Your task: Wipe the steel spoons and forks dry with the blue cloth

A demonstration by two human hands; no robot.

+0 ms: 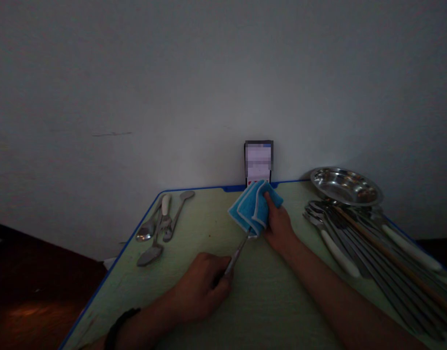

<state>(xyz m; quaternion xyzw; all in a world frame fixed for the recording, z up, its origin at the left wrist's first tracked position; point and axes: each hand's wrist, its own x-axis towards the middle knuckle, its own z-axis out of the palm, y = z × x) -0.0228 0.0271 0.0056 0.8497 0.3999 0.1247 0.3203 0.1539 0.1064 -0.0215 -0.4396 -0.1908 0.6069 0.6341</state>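
My left hand (pixel 205 284) is closed around the handle of a metal utensil (pixel 235 256) that slants up and to the right over the pale green table (pixel 216 311). The utensil's head is hidden inside a folded blue cloth (pixel 250 208). My right hand (pixel 280 226) grips that cloth, thumb on top, wrapped over the utensil's end. A dark band sits on my left wrist.
Several spoons (pixel 161 223) lie at the table's far left corner. A steel bowl (pixel 345 186) and a row of several utensils (pixel 372 243) with white and wooden handles fill the right side. A phone (pixel 259 163) leans against the wall behind the cloth. The table has a blue edge.
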